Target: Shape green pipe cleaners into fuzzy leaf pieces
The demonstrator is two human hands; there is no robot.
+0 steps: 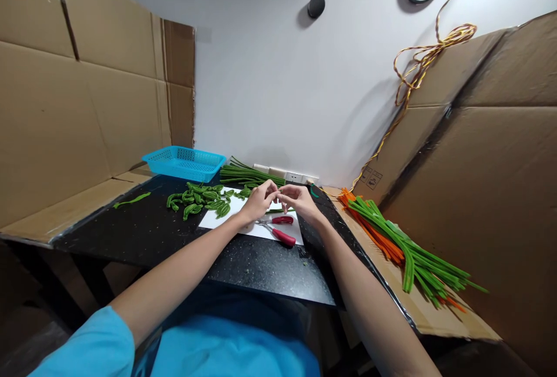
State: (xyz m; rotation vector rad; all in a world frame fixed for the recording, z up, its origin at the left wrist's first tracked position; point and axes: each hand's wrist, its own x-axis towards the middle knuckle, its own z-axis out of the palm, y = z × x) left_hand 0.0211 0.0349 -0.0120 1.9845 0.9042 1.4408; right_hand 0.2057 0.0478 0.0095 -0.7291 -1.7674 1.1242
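Observation:
My left hand and my right hand meet over a sheet of white paper, fingertips pinched close together. Whatever is between them is too small and too covered to make out. Just below the hands, pliers with red handles lie spread on the paper. A thin green stem lies under the fingers. To the left of my left hand is a loose pile of curled, looped green pipe cleaner pieces, partly on the paper and partly on the black table.
A blue basket stands at the back left. Behind the hands lies a bundle of green pipe cleaners. Green strips and orange strips rest on cardboard at right. Cardboard walls flank the black table; a yellow-red cord hangs at right.

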